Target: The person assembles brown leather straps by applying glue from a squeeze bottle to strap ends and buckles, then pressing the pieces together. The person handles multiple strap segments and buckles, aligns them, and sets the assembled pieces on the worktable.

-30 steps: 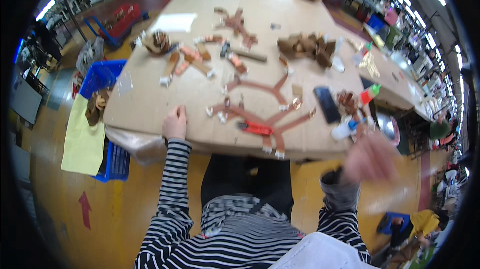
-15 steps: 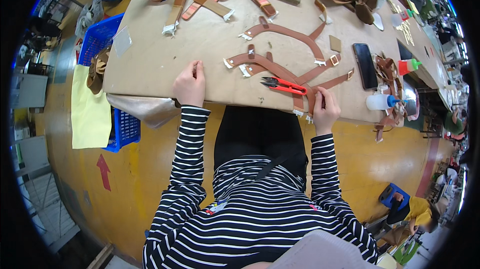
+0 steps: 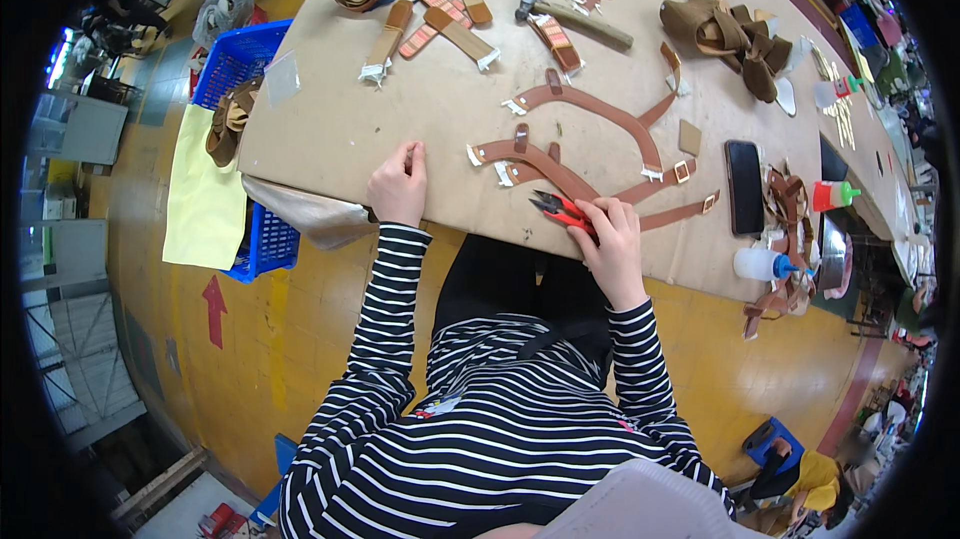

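My right hand [image 3: 614, 247] closes over the red handles of a pair of thread snips [image 3: 573, 213]. The black blades point left, and part of the handles lies hidden under my fingers. Brown leather straps [image 3: 555, 170] with white-edged ends and gold buckles lie around and partly beneath that hand. A second curved strap [image 3: 600, 117] rests just beyond. At the table's near edge on the left, my left hand [image 3: 399, 186] is closed, thumb pressed to the fingers. Whatever it may hold is hidden.
On the table [image 3: 330, 129] are short strap pieces [image 3: 455, 37], a hammer [image 3: 585, 29], brown leather uppers [image 3: 715, 34], a phone [image 3: 743, 187] and a blue-capped bottle [image 3: 763, 264]. A blue basket [image 3: 268, 244] with yellow sheet [image 3: 203, 194] stands left. Farther right, a person [image 3: 815, 484] in yellow sits.
My right hand has moved left from the strap ends and taken hold of the snips, which lay on the straps. My left hand remains closed near the edge. The whole view has shifted slightly.
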The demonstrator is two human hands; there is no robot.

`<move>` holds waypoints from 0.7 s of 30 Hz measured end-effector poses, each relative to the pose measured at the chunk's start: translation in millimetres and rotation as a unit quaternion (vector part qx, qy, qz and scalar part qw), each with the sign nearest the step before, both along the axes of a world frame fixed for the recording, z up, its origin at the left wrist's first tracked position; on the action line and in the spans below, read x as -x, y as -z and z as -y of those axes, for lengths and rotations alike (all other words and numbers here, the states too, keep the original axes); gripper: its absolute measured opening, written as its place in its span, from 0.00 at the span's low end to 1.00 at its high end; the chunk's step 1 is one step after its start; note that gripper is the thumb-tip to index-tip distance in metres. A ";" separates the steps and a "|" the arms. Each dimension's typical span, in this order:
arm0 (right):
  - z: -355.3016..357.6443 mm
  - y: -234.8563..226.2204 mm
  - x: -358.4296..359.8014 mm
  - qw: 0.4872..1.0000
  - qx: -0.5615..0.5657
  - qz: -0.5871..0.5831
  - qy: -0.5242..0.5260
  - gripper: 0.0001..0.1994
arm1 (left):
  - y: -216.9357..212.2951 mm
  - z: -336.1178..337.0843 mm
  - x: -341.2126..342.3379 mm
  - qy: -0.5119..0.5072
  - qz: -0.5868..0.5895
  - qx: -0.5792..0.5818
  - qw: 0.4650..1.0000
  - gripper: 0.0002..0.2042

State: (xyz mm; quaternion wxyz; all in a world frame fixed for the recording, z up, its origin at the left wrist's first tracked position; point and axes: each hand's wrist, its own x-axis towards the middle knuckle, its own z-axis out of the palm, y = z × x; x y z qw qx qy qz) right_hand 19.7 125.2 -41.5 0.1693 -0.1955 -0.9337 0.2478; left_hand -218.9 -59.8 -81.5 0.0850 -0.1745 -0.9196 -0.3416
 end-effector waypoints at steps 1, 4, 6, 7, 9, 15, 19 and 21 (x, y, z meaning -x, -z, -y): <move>-1.3 0.9 1.1 1.000 0.005 -0.009 -0.006 0.20 | -0.6 -0.1 -0.1 -0.003 0.003 0.002 1.000 0.09; -8.2 -1.5 1.5 0.998 0.038 -0.044 0.003 0.17 | -1.9 -0.8 0.8 -0.010 0.017 0.012 1.000 0.09; -16.5 -10.1 1.8 0.992 0.071 -0.094 0.044 0.16 | -2.0 -1.8 1.5 -0.009 0.022 0.005 1.000 0.09; -25.9 -16.3 2.7 0.988 0.082 -0.113 0.067 0.16 | -1.8 -1.7 2.0 -0.010 0.029 0.005 1.000 0.09; -53.0 -28.7 7.4 0.968 0.131 -0.174 0.123 0.14 | -1.3 -1.1 3.2 -0.010 0.009 0.020 1.000 0.09; -167.9 -13.2 27.0 0.942 0.007 -0.210 0.263 0.15 | 0.4 -1.4 2.4 0.000 0.001 -0.001 1.000 0.10; -196.3 16.3 33.4 0.944 0.029 -0.009 0.329 0.20 | -5.1 1.4 22.8 0.006 0.158 -0.001 0.987 0.11; -195.1 14.7 36.5 0.951 -0.119 -0.085 0.273 0.19 | -8.8 0.6 50.6 0.028 0.100 -0.071 0.992 0.12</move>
